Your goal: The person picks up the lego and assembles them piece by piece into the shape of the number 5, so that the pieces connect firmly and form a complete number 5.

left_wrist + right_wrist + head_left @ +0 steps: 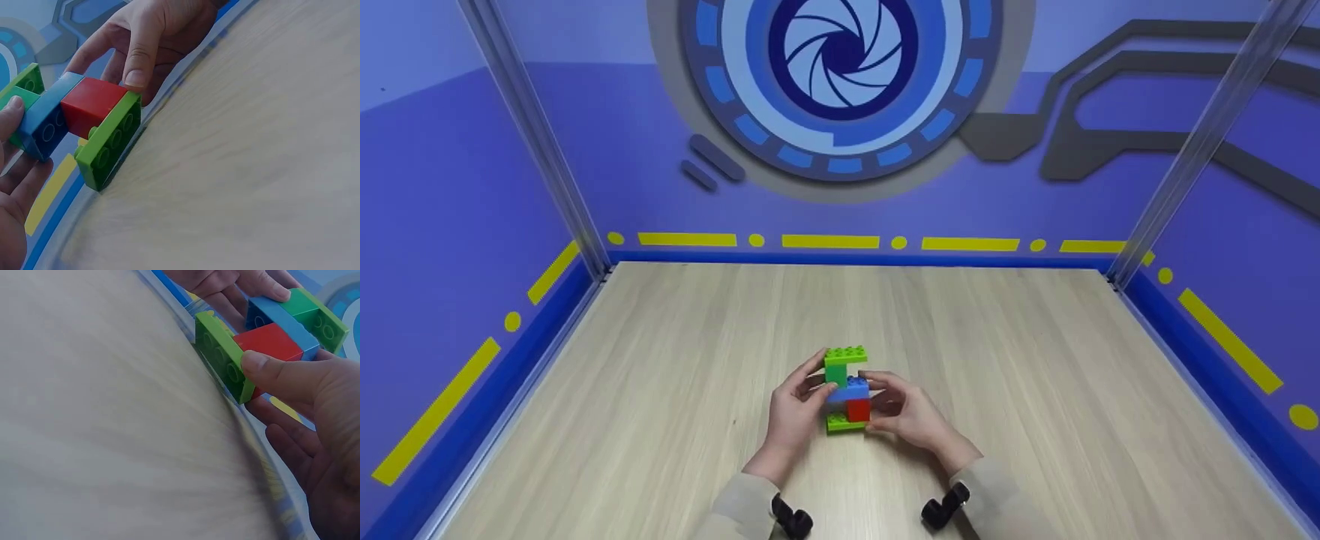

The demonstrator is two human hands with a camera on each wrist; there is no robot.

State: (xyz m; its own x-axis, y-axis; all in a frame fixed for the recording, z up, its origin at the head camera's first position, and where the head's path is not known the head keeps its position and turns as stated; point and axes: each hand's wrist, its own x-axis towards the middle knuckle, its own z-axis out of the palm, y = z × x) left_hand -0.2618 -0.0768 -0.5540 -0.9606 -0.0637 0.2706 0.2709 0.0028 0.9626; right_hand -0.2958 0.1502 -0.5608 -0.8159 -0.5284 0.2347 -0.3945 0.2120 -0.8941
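Observation:
Between the two hands stands a stack of toy building bricks in an S shape. From the bottom up it has a light green brick (846,426), a red brick (858,410), a blue brick (851,390), a darker green brick (835,373) and a light green top brick (846,355). My left hand (795,416) grips the stack's left side, its thumb at the blue and darker green bricks. My right hand (911,414) pinches the lower right side, with the thumb (256,361) at the red and bottom bricks. Some fingertips are hidden behind the stack.
The bricks and hands are over a pale wood-grain table (682,360). A blue patterned wall (607,165) with yellow dashes rises at the back and sides. Metal posts (547,142) stand at the back corners. Dark wrist devices (793,517) sit at both cuffs.

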